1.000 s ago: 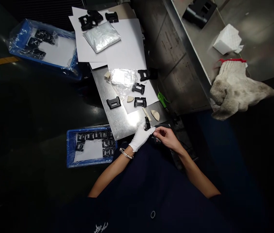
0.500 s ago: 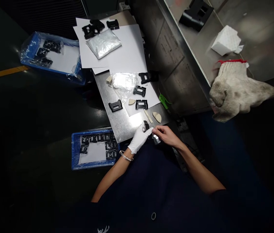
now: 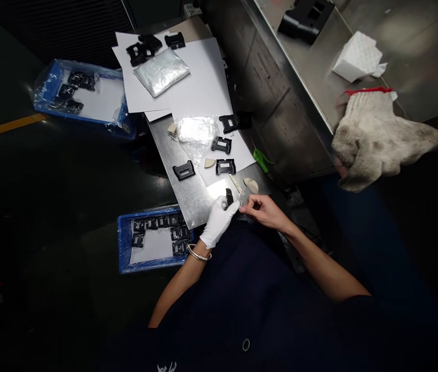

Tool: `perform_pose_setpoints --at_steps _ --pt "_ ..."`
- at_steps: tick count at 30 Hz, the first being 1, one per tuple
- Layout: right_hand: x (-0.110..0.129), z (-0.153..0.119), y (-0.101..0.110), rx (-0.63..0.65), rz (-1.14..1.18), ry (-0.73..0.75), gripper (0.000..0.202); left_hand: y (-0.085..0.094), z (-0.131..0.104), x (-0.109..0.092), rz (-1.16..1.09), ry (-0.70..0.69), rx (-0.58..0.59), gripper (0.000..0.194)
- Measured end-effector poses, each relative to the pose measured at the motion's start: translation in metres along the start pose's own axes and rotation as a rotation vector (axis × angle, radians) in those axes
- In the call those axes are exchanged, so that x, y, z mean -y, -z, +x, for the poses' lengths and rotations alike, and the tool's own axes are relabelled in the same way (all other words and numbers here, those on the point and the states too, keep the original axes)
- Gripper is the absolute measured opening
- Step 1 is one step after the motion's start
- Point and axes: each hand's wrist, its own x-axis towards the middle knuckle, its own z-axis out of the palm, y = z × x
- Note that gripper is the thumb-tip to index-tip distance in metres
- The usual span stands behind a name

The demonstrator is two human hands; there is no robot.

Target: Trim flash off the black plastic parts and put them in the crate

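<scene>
**Gloved hand holds a black clip at the bench edge**

A slanted stainless-steel work surface [image 3: 187, 191] carries white paper sheets [image 3: 203, 82] and loose black plastic buckles [image 3: 225, 166]. Beside it, a blue plastic tray [image 3: 124, 243] holds more buckles. At the near edge of the surface, the white-gloved left hand [image 3: 219, 221] pinches a small black plastic clip [image 3: 228, 196] upright. The bare right hand [image 3: 265, 212] curls just beside it, fingertips pressed together; whether they grip anything cannot be told.

The small black part [image 3: 228, 196] in the gloved left hand [image 3: 219, 221] now stands clear above the fingers. The right hand [image 3: 264, 212] no longer shows the shiny piece it pinched earlier; its fingertips sit just beside the glove.
</scene>
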Motion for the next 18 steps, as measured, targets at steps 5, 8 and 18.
perform_pose_setpoints --at_steps 5,8,18 --pt "0.003 0.002 0.007 0.042 0.12 0.005 0.041 0.011 0.001 0.002 -0.003 -0.025 0.028 0.022" --pt "-0.005 0.005 0.009 -0.089 0.031 0.025 0.044 0.015 -0.001 0.003 0.02 0.005 0.034 0.033" --pt "-0.019 0.01 -0.005 -0.15 -0.036 0.035 0.053 0.014 -0.002 0.008 0.069 -0.105 0.238 0.024"
